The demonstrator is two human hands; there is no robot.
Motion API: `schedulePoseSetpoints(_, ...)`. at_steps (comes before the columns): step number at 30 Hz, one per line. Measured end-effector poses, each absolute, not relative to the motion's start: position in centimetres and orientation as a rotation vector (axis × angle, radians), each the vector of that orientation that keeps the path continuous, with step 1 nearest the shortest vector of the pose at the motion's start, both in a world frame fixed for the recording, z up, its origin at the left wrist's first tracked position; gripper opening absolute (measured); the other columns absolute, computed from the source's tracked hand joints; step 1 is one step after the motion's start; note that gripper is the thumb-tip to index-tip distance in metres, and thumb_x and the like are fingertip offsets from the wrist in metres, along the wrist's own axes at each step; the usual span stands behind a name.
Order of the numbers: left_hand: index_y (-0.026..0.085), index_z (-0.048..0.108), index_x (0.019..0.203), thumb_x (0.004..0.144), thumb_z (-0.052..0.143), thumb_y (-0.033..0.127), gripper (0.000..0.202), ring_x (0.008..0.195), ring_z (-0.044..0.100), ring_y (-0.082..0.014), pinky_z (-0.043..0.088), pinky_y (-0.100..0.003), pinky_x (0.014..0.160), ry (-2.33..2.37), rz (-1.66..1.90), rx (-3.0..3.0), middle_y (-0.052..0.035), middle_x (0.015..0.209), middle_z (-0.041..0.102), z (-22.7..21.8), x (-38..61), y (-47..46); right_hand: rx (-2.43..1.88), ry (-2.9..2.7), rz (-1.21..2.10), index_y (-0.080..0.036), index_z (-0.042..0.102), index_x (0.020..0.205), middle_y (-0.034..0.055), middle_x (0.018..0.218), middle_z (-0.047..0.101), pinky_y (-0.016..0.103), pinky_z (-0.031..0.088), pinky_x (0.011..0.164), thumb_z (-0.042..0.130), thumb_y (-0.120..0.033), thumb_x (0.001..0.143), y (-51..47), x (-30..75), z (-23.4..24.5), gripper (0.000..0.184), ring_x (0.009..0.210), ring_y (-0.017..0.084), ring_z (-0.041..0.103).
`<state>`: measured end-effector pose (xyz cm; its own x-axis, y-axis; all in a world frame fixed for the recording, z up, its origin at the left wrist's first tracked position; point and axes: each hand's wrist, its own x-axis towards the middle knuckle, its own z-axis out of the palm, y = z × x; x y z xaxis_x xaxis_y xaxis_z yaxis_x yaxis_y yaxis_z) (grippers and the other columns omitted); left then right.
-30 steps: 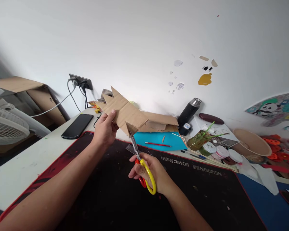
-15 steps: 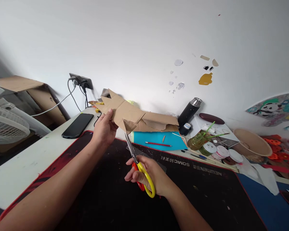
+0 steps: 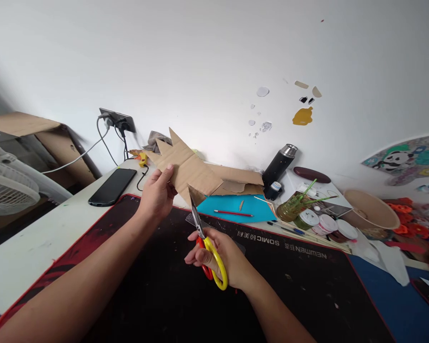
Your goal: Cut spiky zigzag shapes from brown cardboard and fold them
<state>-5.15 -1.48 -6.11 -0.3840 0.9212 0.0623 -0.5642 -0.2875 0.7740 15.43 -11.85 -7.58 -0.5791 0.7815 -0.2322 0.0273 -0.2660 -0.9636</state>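
Note:
My left hand [image 3: 158,194] pinches a piece of brown cardboard [image 3: 186,164] between thumb and fingers and holds it up above the mat. Pointed spikes run along the cardboard's upper left edge, and a notch is cut into its lower edge. In my right hand [image 3: 218,255] are scissors [image 3: 199,227] with one yellow and one red handle. Their blades look nearly closed, and the tips meet the cardboard's lower edge beside the notch. A larger cardboard piece [image 3: 241,175] lies behind, on a blue sheet [image 3: 260,206].
A dark desk mat [image 3: 164,295] covers the desk front. A black phone [image 3: 112,186] lies left, near a fan [image 3: 10,183]. Behind are a red pencil [image 3: 232,213], a black thermos [image 3: 280,164], a jar with green sticks [image 3: 289,207], and paint jars [image 3: 325,224].
The held cardboard has turned slightly, its spikes standing higher and its notched edge shifting down and right. The scissors stay at its lower edge. The whole view has shifted a little.

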Motion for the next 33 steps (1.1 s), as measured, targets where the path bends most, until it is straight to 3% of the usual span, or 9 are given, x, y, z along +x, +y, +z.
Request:
schedulePoseSetpoints(7,0.019,0.072,0.088,0.073,0.097,0.045,0.039,0.052,0.055,-0.0116,0.040,-0.023,0.044,0.847,1.792,0.732,0.0021,0.068,0.063,-6.2,-4.5,-2.1,-0.995,-1.411,1.891,-0.020,0.065,0.118,0.0032,0.082,0.075,0.045,0.059,0.089,0.088,-0.086,0.064,-11.7,15.3,-7.8,0.087,0.092,0.029,0.080)
schedulePoseSetpoints(16,0.019,0.074,0.087,0.074,0.097,0.047,0.038,0.056,0.054,-0.0103,0.043,-0.020,0.045,0.871,1.783,0.869,0.0000,0.075,0.067,-6.3,-3.8,-2.7,-1.062,-1.345,1.794,-0.020,0.066,0.116,0.0051,0.086,0.078,0.043,0.062,0.085,0.086,-0.085,0.068,-11.5,15.1,-9.0,0.083,0.089,0.029,0.082)
schedulePoseSetpoints(19,0.018,0.072,0.083,0.074,0.096,0.048,0.039,0.055,0.054,-0.0104,0.042,-0.020,0.043,0.901,1.786,0.881,0.0000,0.074,0.065,-6.4,-3.7,-2.9,-1.084,-1.332,1.802,-0.020,0.066,0.116,0.0037,0.082,0.077,0.035,0.061,0.069,0.084,-0.086,0.069,-11.3,15.1,-9.4,0.084,0.073,0.026,0.080)
schedulePoseSetpoints(23,0.017,0.071,0.082,0.072,0.097,0.047,0.040,0.051,0.054,-0.0101,0.044,-0.020,0.037,0.899,1.728,0.882,-0.0001,0.073,0.065,-6.5,-3.4,-2.9,-1.153,-1.342,1.791,-0.020,0.064,0.118,0.0010,0.076,0.074,0.023,0.042,0.041,0.079,-0.089,0.072,-11.3,15.1,-9.6,0.084,0.044,0.014,0.062)
schedulePoseSetpoints(27,0.017,0.072,0.083,0.075,0.095,0.045,0.037,0.050,0.055,-0.0107,0.045,-0.020,0.035,0.896,1.737,0.914,-0.0013,0.074,0.067,-6.6,-3.4,-3.0,-1.167,-1.393,1.720,-0.019,0.066,0.117,0.0002,0.073,0.073,0.020,0.034,0.036,0.075,-0.090,0.074,-11.3,15.1,-9.4,0.083,0.039,0.010,0.053)
schedulePoseSetpoints(33,0.020,0.071,0.086,0.082,0.090,0.049,0.035,0.044,0.056,-0.0120,0.049,-0.023,0.034,0.977,1.744,1.097,-0.0003,0.069,0.067,-6.6,-3.6,-3.4,-1.179,-1.427,1.674,-0.019,0.066,0.116,-0.0011,0.069,0.070,0.019,0.035,0.035,0.075,-0.088,0.077,-11.3,15.2,-9.2,0.080,0.039,0.009,0.050)
